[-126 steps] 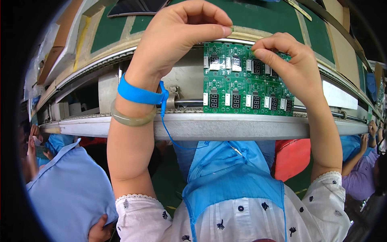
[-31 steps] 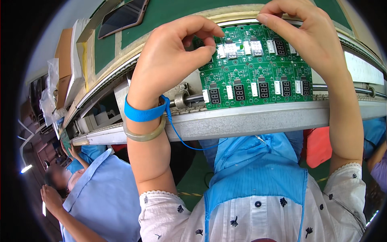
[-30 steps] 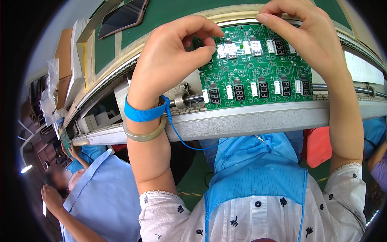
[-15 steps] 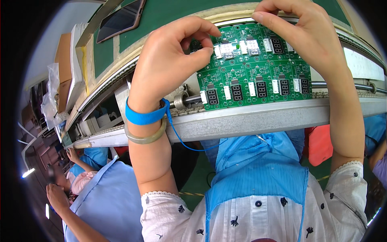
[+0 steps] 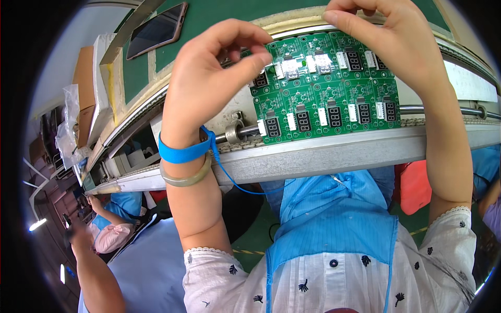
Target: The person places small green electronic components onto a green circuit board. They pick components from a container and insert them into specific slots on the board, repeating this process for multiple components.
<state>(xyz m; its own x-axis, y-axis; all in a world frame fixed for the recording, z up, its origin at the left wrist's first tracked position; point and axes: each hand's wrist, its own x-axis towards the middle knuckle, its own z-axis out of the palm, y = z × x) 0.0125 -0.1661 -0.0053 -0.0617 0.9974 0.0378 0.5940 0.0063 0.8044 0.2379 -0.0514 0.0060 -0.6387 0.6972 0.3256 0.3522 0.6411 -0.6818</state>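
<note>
The fingers (image 5: 246, 69) of the left hand (image 5: 201, 83) curl with thumb and index tips slightly apart over the upper left corner of a circuit board panel (image 5: 324, 86), partly hiding it. The right hand (image 5: 399, 41) is raised at the panel's upper right edge; its thumb and index tips nearly meet, and I cannot tell whether they pinch anything.

The panel is a flat, glossy green sheet lying across the conveyor, its two rows carrying black rectangular digit displays (image 5: 334, 116) and ribbed white plastic connectors (image 5: 322, 117). A small rounded green part (image 5: 303, 63) stands in the upper row, near glare that washes out two displays.

In front runs a scuffed, dull metal rail (image 5: 323, 150); a smooth steel rod (image 5: 441, 110) passes beneath. A woven blue wrist strap (image 5: 186, 152) and a polished stone-like bangle (image 5: 188, 179) circle the left wrist. Beyond lie a green table (image 5: 206, 22), a dark phone (image 5: 156, 31), brown cardboard (image 5: 85, 99) and crumpled clear plastic (image 5: 68, 125).
</note>
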